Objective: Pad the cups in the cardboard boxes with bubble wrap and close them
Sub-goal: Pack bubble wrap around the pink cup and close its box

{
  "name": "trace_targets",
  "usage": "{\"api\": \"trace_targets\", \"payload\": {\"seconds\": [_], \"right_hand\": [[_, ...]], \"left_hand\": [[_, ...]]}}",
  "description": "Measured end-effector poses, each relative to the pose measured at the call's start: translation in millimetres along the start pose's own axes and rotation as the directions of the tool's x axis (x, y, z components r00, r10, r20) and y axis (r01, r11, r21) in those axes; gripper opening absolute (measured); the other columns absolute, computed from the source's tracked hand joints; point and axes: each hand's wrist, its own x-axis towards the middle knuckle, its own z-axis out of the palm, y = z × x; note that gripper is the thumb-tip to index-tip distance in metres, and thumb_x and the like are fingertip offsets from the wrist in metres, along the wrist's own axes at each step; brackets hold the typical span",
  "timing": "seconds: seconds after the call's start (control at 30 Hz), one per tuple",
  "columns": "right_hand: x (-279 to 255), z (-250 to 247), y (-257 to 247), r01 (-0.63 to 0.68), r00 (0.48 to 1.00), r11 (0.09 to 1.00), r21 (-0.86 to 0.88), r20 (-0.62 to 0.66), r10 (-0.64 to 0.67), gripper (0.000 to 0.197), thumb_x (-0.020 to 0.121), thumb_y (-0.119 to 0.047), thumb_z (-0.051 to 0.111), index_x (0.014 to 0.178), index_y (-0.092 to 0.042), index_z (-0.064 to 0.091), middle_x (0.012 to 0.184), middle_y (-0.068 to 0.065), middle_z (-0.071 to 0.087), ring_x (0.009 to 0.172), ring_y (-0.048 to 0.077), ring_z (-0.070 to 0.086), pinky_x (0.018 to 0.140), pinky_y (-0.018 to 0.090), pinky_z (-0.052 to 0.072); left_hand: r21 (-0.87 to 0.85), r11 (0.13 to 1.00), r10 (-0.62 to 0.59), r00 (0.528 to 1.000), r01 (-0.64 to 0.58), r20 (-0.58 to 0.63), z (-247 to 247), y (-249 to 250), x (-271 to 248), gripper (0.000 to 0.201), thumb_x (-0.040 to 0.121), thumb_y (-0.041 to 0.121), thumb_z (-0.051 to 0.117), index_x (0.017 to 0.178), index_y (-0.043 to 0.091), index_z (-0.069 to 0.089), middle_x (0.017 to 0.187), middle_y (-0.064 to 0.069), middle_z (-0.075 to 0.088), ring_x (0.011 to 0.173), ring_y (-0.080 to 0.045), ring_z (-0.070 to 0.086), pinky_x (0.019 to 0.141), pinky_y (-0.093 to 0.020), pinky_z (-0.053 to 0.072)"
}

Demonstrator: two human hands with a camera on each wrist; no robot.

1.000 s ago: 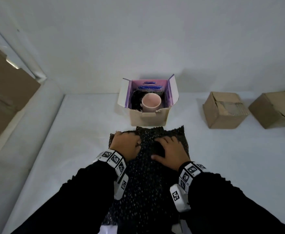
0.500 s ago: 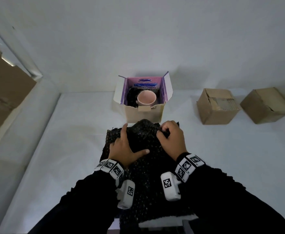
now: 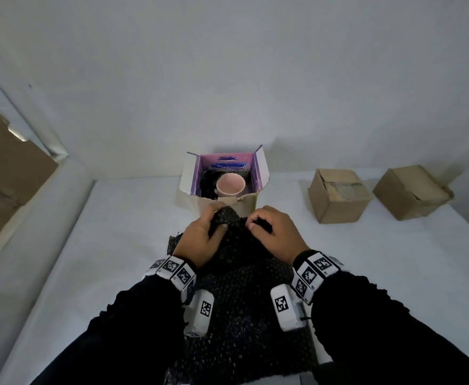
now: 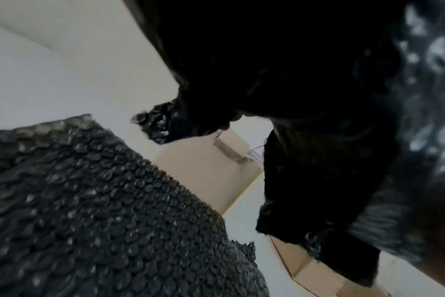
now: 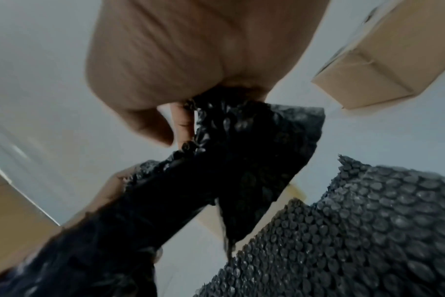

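Observation:
An open cardboard box (image 3: 227, 205) with a purple lining stands at the back of the white table, flaps up. Inside it sits a pink cup (image 3: 230, 184) with black bubble wrap (image 3: 208, 182) stuffed along its left side. Just in front of the box, both hands lift a bunched piece of black bubble wrap (image 3: 238, 240) off a larger sheet (image 3: 250, 309) lying on the table. My left hand (image 3: 202, 237) grips the piece's left end, my right hand (image 3: 272, 234) pinches its right end. In the right wrist view the piece (image 5: 244, 152) hangs crumpled from my fingers (image 5: 183, 122).
Two closed cardboard boxes (image 3: 338, 194) (image 3: 411, 191) stand to the right on the table. A large brown cardboard panel (image 3: 2, 173) leans at the far left. A white wall rises close behind the open box.
Both hands went from pressing flat on the sheet to gripping a bunched piece of wrap and raising it toward the open box.

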Motion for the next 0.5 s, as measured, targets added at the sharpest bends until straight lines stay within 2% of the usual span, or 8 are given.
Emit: {"api": "trace_targets", "payload": {"seconds": [0.07,0.13,0.17,0.23,0.3,0.4,0.43,0.5], "right_hand": [[3,-6,-2,0.024,0.995,0.997,-0.076,0.103,-0.016,0.033,0.074,-0.053,0.072,0.091,-0.028,0.058,0.092,-0.011,0.057,0.085,0.003,0.056,0.074,0.019,0.044],[9,-11,0,0.027,0.983,0.988,-0.15,0.186,0.002,0.039,0.069,-0.046,0.078,0.095,-0.03,0.052,0.097,-0.012,0.056,0.089,0.005,0.055,0.079,0.023,0.046],[11,-13,1,0.033,0.98,0.988,-0.154,0.2,-0.002,0.036,0.07,-0.036,0.077,0.095,-0.029,0.052,0.097,-0.012,0.057,0.089,0.007,0.055,0.08,0.028,0.047],[15,-14,3,0.043,0.984,0.987,-0.155,0.176,-0.015,0.026,0.073,-0.021,0.07,0.094,-0.027,0.054,0.092,-0.013,0.059,0.086,0.01,0.055,0.079,0.035,0.048],[20,-12,5,0.047,0.992,0.968,-0.247,0.121,-0.017,0.021,0.077,-0.02,0.067,0.093,-0.028,0.056,0.09,-0.018,0.057,0.088,0.013,0.05,0.079,0.037,0.044],[32,-9,6,0.047,0.997,0.914,-0.403,-0.031,-0.066,0.02,0.081,-0.023,0.068,0.099,-0.027,0.061,0.101,-0.011,0.053,0.096,0.019,0.043,0.078,0.036,0.04],[37,-9,6,0.021,0.993,0.928,-0.372,-0.097,-0.062,0.022,0.082,-0.022,0.069,0.103,-0.026,0.062,0.104,-0.006,0.05,0.097,0.019,0.044,0.077,0.034,0.041],[48,-7,1,-0.031,0.98,0.971,-0.236,-0.2,-0.017,0.026,0.085,-0.015,0.066,0.108,-0.024,0.059,0.106,-0.003,0.046,0.093,0.016,0.051,0.076,0.029,0.044]], "left_hand": [[-0.011,0.995,0.096,0.991,-0.095,0.093,-11,1,2,0.067,0.081,0.039,0.072,0.136,0.042,0.034,0.12,0.014,0.061,0.107,0.0,0.06,0.091,-0.014,0.044],[0.107,0.982,0.132,0.967,-0.158,0.22,-21,-5,6,0.083,0.073,0.036,0.077,0.139,0.046,0.029,0.128,0.015,0.051,0.112,-0.002,0.055,0.095,-0.02,0.044],[0.202,0.961,0.132,0.954,-0.19,0.269,-24,-10,11,0.077,0.072,0.033,0.074,0.137,0.046,0.033,0.124,0.013,0.05,0.107,-0.007,0.057,0.093,-0.024,0.046],[0.373,0.892,0.137,0.939,-0.255,0.315,-30,-15,21,0.051,0.076,0.029,0.065,0.124,0.035,0.052,0.108,0.006,0.054,0.095,-0.018,0.061,0.082,-0.031,0.049],[0.462,0.837,0.179,0.945,-0.293,0.274,-33,-16,30,0.032,0.078,0.031,0.059,0.108,0.025,0.065,0.099,0.001,0.058,0.089,-0.025,0.061,0.072,-0.034,0.049],[0.584,0.761,0.296,0.952,-0.282,0.074,-31,-15,44,0.032,0.076,0.043,0.053,0.087,0.021,0.072,0.091,-0.003,0.053,0.082,-0.026,0.052,0.065,-0.034,0.044],[0.578,0.782,0.289,0.957,-0.233,-0.006,-30,-13,49,0.035,0.076,0.045,0.05,0.086,0.02,0.072,0.089,-0.004,0.052,0.08,-0.026,0.052,0.064,-0.033,0.045],[0.417,0.901,0.183,0.976,-0.119,-0.115,-28,-3,61,0.033,0.079,0.036,0.051,0.104,0.021,0.067,0.092,-0.001,0.057,0.08,-0.024,0.058,0.068,-0.032,0.049]]}}
